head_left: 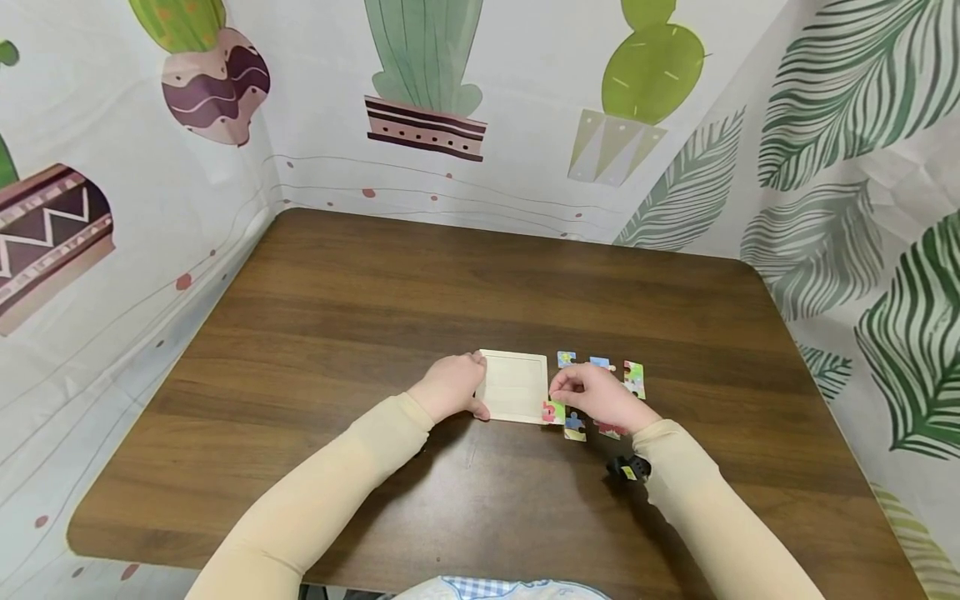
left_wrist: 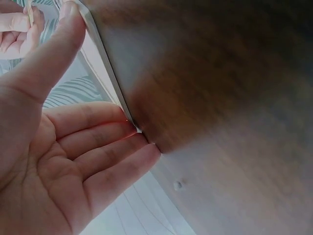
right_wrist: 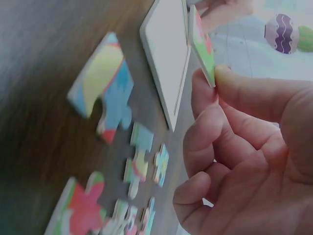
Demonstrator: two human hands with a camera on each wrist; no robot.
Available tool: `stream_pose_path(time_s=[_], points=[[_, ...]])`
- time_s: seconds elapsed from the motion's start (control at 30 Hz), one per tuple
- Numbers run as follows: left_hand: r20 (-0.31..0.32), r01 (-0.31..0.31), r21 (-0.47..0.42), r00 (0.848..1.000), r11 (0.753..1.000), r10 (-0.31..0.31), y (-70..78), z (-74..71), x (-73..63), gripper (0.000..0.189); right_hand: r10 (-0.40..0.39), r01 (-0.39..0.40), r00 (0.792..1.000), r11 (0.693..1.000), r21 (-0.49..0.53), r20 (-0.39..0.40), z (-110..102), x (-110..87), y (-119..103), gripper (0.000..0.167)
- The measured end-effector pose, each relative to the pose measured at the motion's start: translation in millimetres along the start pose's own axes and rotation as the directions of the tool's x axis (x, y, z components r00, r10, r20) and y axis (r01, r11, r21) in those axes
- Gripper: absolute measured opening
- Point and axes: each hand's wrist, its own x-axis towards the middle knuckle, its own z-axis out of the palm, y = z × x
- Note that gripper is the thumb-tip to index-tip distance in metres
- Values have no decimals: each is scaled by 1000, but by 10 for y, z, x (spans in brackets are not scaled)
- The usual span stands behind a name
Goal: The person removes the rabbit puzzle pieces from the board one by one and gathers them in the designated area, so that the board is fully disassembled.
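A pale wooden puzzle tray (head_left: 513, 383) lies flat on the table, its recess bare. Against the tray's left side rests my left hand (head_left: 450, 387), fingers mostly straight at the far corner. In the left wrist view its thumb (left_wrist: 71, 24) touches the tray's edge (left_wrist: 108, 73). Between thumb and forefinger my right hand (head_left: 600, 398) pinches a red-and-green puzzle piece (right_wrist: 203, 46). That piece is tilted above the tray's near right corner. Just right of the tray lies a blue-and-yellow puzzle piece (right_wrist: 110, 83).
More loose puzzle pieces lie around the right hand: a blue one (head_left: 566, 358), another blue one (head_left: 602, 363), a green-and-white one (head_left: 634, 379) and a red one (right_wrist: 80, 210). The brown wooden table (head_left: 337, 292) meets a printed cloth (head_left: 525, 183) behind.
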Motion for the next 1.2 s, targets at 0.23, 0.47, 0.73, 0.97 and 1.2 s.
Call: stream_pose_path(time_s=[0.23,0.47,0.73,0.97,1.2], points=[[3,7,-3,1000,1000,-7,-1,3,4,90,26,-26,999,1000,-2,29,-80,-103,123,5],[19,16,-4,1000,1000,-16,3,9,13,92,56,-56,998,998,10,6,-183,-235,265,6],[17,21,-3,1000,1000,-21,-3,13,31,91,79,-79,997,997,-17,8,-315,-401,453,4],[20,23,-5,1000,1000,-23,-3,17,27,91,114,-114,993,993,-24,12,-427,-570,598,5],[22,25,-6,999,1000,-25,-3,14,19,91,170,-170,985,985,-20,7,-507,-729,686,5]])
